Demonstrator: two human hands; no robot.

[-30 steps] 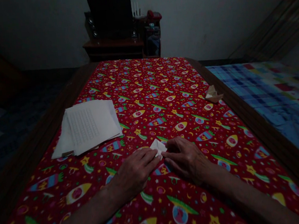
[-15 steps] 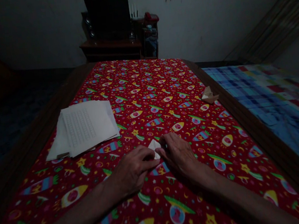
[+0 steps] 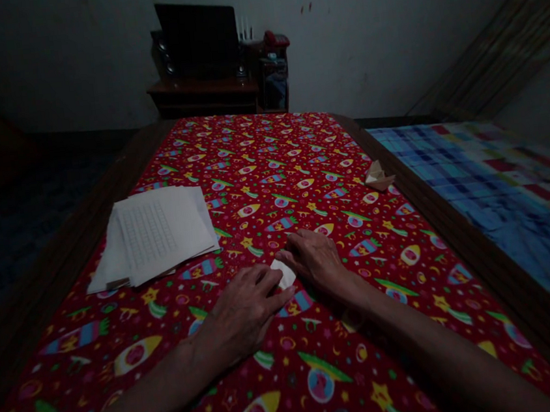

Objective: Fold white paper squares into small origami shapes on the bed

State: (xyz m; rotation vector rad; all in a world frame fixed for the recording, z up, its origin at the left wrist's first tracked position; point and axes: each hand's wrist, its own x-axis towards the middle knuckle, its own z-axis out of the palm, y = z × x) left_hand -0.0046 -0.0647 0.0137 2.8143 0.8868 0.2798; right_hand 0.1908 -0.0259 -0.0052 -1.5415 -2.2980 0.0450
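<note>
Between my two hands a small folded piece of white paper (image 3: 285,274) lies on the red patterned cloth (image 3: 279,199). My left hand (image 3: 249,307) grips its left and near side, with the fingers on top and the thumb along the near edge. The fingers of my right hand (image 3: 313,254) are bent and pinch the paper's upper right edge. Parts of the paper are hidden under the fingertips. Farther off to the right sits a folded paper shape (image 3: 378,177) with pointed corners, apart from both hands.
A stack of paper sheets (image 3: 160,234), the top one printed with a grid, lies on the left of the cloth. Beyond the far end stand a dark monitor (image 3: 198,40) and a red telephone (image 3: 276,39) on furniture. A checked blue cloth (image 3: 428,164) spreads at right.
My right hand has shifted slightly up and left over the paper, and its fingers have curled more. The paper now shows a smaller, rounder visible face. My left hand stays nearly in place.
</note>
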